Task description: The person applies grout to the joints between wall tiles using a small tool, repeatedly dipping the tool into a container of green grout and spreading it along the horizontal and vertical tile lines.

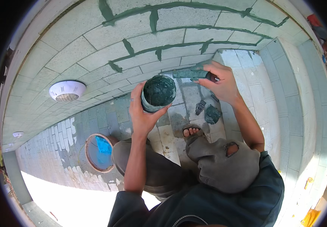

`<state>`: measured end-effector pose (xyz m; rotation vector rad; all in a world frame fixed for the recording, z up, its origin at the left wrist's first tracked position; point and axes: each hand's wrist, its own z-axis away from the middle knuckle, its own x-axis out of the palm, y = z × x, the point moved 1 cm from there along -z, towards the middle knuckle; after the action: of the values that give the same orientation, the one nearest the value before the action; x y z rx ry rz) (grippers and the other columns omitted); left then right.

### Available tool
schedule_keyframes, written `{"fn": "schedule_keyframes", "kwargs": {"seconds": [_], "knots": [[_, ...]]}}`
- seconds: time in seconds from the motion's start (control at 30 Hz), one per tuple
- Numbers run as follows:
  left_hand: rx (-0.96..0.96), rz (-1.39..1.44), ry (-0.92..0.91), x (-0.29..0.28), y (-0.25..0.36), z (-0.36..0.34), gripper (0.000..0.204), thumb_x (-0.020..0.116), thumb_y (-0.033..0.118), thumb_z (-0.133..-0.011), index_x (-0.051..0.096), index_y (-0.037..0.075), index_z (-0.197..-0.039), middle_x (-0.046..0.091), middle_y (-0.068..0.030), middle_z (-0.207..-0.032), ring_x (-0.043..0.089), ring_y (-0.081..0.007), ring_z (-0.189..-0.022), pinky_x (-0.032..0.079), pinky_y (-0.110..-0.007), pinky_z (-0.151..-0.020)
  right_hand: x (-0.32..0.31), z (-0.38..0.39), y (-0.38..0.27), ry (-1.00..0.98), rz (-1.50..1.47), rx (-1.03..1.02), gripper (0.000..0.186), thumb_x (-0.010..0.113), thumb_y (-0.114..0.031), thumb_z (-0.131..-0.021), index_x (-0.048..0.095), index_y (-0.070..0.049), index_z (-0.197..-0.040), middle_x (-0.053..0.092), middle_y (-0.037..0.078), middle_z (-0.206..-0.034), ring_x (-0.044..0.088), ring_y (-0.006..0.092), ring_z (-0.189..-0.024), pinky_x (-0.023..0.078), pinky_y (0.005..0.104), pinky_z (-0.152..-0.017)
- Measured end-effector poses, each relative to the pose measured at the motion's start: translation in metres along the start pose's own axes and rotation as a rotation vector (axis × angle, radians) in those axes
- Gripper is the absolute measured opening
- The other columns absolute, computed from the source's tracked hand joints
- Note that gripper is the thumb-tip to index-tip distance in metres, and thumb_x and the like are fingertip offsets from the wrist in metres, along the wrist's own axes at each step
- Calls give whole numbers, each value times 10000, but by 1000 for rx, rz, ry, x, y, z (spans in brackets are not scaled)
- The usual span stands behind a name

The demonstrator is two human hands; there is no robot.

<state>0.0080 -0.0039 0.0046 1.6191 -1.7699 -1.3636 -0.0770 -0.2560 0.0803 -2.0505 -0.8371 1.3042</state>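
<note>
My left hand [142,119] is wrapped round a small round tub [146,103], tilted so its mouth faces up at me. Dark green grout paste [159,90] coats the inside. In my right hand [224,84] is a flat putty knife [190,74], its blade smeared green and pointing left, just beyond the tub's rim. Blade and tub look close, but I cannot tell if they touch. Ahead of both hands, the pale tiled wall [135,28] carries dark green grout [186,28] spread thickly along several of its joints.
A round white light [67,90] sticks out of the wall at left. On the tiled floor stands a basin [89,159] of water with a blue piece [103,144] in it. Near my foot lie a dark strapped object [200,107] and a green-smeared lump [212,114]. Tiled steps [294,113] rise at right.
</note>
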Motion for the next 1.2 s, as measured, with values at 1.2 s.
{"fn": "schedule_keyframes", "kwargs": {"seconds": [1.2], "knots": [[169,-2,-73,-8,15,22,894,884,193,-592,455,105,-1372,492,-158,-1357,519,-395,-1212,464,-467,-983,33,9,-85,-304,188,54,269,714,-145,-810,656,8,-1023,634,146,-804,578,274,-689,461,340,-662]]}}
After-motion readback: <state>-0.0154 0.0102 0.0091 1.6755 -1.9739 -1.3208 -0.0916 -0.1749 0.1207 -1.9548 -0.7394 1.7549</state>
